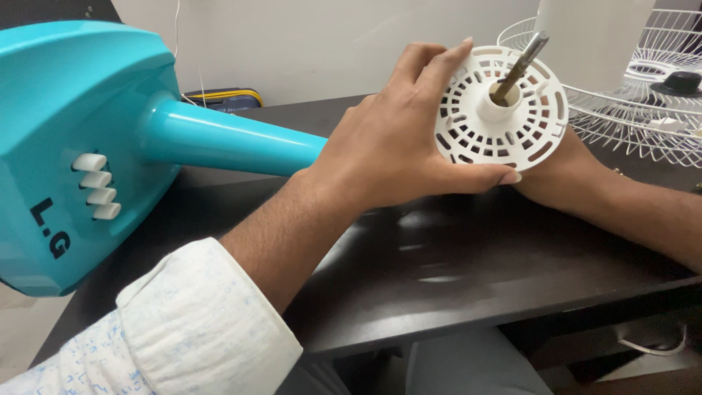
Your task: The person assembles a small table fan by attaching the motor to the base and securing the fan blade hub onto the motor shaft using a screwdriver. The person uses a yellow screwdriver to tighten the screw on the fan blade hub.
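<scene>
A turquoise table fan lies on its side on a dark table. Its base, with several white push buttons, is at the left, and its neck runs right. My left hand wraps the fan's motor head, fingers along the rim of the white slotted round motor cover. A metal shaft sticks out of the cover's centre. My right hand is mostly hidden behind the cover, gripping the head from the back.
A white wire fan guard with a black cap at its centre lies on the table at the back right. A dark case with a yellow edge rests by the wall. The table's front edge runs low in view.
</scene>
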